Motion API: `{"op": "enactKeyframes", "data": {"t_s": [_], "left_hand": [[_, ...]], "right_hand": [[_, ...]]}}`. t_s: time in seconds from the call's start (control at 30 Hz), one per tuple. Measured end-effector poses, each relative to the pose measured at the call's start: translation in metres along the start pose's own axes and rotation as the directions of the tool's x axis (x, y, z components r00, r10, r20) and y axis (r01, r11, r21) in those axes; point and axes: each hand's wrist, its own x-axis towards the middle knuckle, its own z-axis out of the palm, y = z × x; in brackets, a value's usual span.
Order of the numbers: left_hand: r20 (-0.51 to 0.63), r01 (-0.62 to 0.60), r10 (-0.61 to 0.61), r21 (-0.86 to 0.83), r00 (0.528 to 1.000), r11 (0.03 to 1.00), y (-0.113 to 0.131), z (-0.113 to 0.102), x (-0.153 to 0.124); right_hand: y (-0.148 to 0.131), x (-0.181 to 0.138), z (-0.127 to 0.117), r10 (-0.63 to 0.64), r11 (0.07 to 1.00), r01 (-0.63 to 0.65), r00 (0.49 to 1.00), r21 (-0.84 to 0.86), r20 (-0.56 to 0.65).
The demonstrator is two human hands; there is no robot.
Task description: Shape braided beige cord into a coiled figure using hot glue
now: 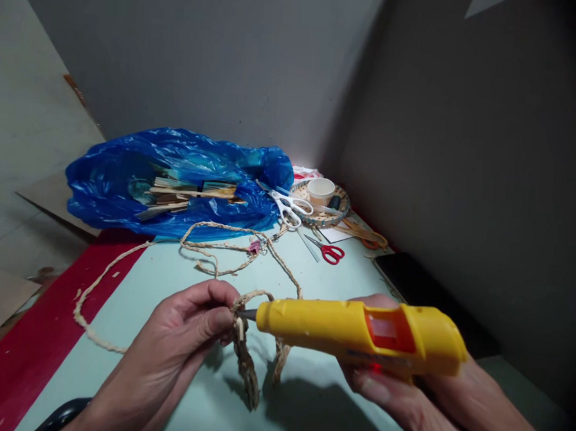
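Note:
My right hand (385, 381) is wrapped round a yellow hot glue gun (325, 323), whose red light glows near the grip. The gun's dark nozzle points left and touches, or nearly touches, a braided piece of dried fibre (246, 368). Between thumb and fingers, my left hand (185, 339) pinches the top of that piece. Two ends of the braid hang down below, partly hidden by the gun. A long braided cord (106, 267) in pale straw colour loops over the table beyond my hands.
A blue plastic bag (175, 152) with bundled dried strips (192, 194) lies at the back left. White-handled scissors (288, 206), red-handled scissors (332, 253) and a woven tray (343, 212) holding a cup (321, 190) are at the back right. A dark flat object (428, 300) lies along the right wall.

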Motion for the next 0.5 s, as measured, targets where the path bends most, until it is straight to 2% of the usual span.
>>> {"op": "enactKeyframes", "data": {"t_s": [0.17, 0.3, 0.5], "left_hand": [[-0.01, 0.004, -0.004, 0.008, 1.0, 1.0, -0.001, 0.0, 0.0], [-0.018, -0.005, 0.005, 0.0, 1.0, 1.0, 0.0, 0.002, 0.0], [-0.017, -0.028, 0.028, -0.001, 0.999, 1.0, 0.001, 0.002, 0.001]], "right_hand": [[0.0, -0.004, 0.001, -0.006, 0.999, 0.006, 1.0, -0.048, -0.006], [0.003, -0.011, 0.001, 0.027, 0.995, -0.033, 0.997, -0.093, -0.067], [0.004, -0.017, 0.001, 0.082, 0.994, -0.087, 0.994, -0.068, -0.066]]}}
